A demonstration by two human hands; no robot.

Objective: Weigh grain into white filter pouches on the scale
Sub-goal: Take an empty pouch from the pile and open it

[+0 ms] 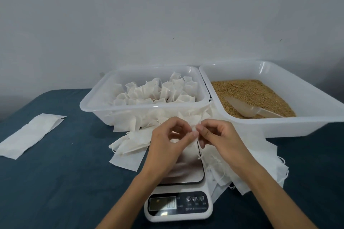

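My left hand (168,142) and my right hand (216,135) meet above the steel platform of the white digital scale (188,173). Both pinch the top of one white filter pouch (194,130); its drawstring (199,151) dangles between them. Most of that pouch is hidden by my fingers. Brown grain (247,91) fills the right-hand white tub (279,126), with a white scoop (249,108) lying in it. The left tub (96,108) holds several filled pouches (158,91) standing upright.
Loose empty pouches (130,145) lie heaped left of the scale, and more pouches (260,163) lie to its right. A flat white sheet (31,135) lies far left on the dark blue tablecloth (65,182). A grey wall stands behind the tubs.
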